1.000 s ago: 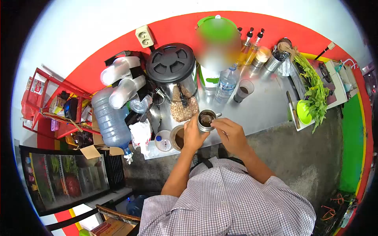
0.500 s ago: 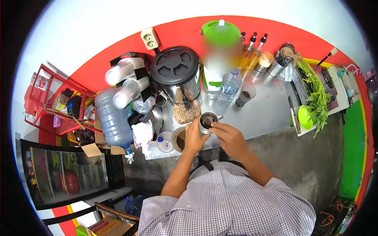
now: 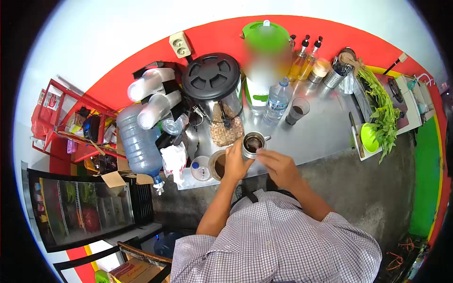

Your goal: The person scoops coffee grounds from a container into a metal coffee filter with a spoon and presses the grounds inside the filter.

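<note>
Two hands work near the middle of the frame, over the front edge of a metal tabletop (image 3: 325,127). At the far left a red shelf (image 3: 60,109) stands against the wall, with a glass-fronted fridge (image 3: 87,210) below it in the lower left. Next comes a large water jug (image 3: 138,141), tilted with its neck downward, and above and beside it lie stacks of clear plastic cups (image 3: 158,109). A white plastic bag (image 3: 174,159) hangs at the tabletop's left end. Just beside it are a small round container with a blue spot (image 3: 200,172) and a tub of brown contents (image 3: 219,166), partly behind the left hand (image 3: 236,162).

That hand is curled, its fingers and thumb wrapped around the left side of a metal cup (image 3: 254,134). The cup sits at the centre of the frame, its mouth facing the camera and dark stuff inside; its handle points right. Just to its right, the right hand (image 3: 281,169) is half closed, its fingers bent and drawn together at the cup's lower right rim. Its fingertips are blurred, so whether they grip anything or touch the rim I cannot tell. Above it stands a clear water bottle (image 3: 276,104), then a glass of dark liquid (image 3: 297,112). Toward the right edge, a green bowl (image 3: 370,137) sits beside leafy stalks (image 3: 383,111).
</note>
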{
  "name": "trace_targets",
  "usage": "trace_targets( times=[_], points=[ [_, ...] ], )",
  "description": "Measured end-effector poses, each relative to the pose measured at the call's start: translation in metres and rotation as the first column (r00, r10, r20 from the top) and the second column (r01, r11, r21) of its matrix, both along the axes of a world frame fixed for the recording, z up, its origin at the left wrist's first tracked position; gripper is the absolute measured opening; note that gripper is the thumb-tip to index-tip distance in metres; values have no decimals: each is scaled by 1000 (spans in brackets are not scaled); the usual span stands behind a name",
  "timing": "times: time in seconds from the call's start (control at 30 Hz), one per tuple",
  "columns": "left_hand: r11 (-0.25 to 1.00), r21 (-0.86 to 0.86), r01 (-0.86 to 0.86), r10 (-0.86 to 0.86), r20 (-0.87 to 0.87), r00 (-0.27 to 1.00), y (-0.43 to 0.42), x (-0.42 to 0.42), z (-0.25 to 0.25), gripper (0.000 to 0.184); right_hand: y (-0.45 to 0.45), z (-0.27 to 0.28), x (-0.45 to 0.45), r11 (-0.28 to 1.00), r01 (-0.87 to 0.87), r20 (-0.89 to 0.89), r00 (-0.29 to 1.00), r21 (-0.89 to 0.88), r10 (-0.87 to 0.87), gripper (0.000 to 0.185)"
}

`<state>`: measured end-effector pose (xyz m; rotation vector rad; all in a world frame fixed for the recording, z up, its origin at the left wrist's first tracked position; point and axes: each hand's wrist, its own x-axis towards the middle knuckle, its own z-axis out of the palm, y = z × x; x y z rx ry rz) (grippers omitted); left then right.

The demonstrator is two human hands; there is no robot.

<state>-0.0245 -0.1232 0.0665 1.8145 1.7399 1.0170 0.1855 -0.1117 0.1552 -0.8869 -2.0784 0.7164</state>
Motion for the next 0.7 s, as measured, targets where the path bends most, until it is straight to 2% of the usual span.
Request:
trace_targets(
  times=[0.03, 0.07, 0.17, 0.23, 0.3, 0.43, 0.53, 0.63, 0.7],
  points=[
    [999, 36, -8, 8, -5, 1000, -1, -1, 2, 84, -4, 1, 0, 996, -89, 25, 996, 16, 89, 39],
    [1000, -2, -4, 4, -1, 1000, -2, -2, 4, 83, -7, 2, -1, 984, -176, 52, 983, 30, 175, 40],
    [1000, 22, -3, 3, 12, 1000, -3, 0, 4, 85, -10, 5, 5, 993, -113, 12, 994, 37, 113, 41],
    [1000, 21, 18, -19, 20, 1000, -1, 0, 4, 82, -5, 11, 7, 992, -82, 53, 996, 94, 77, 41],
    [1000, -8, 5, -4, 25, 1000, 1, 1, 5, 79, -3, 10, 2, 998, 43, 44, 998, 47, -45, 41],
    [999, -27, -32, 32, -4, 999, -2, 1, 6, 77, -7, 2, -9, 1000, 22, 74, 997, 19, -24, 41],
    [999, 4, -40, 40, 9, 999, 3, 2, -3, 74, -14, -3, -15, 995, -81, 64, 995, 52, 77, 41],
    [994, -8, -105, 105, 4, 994, 5, 8, -3, 74, -19, 7, -15, 999, -8, 72, 997, 51, 4, 37],
    [997, 38, -70, 69, 28, 997, 3, 8, -1, 76, -22, 13, -17, 999, 28, 78, 996, 36, -30, 34]
  ],
)
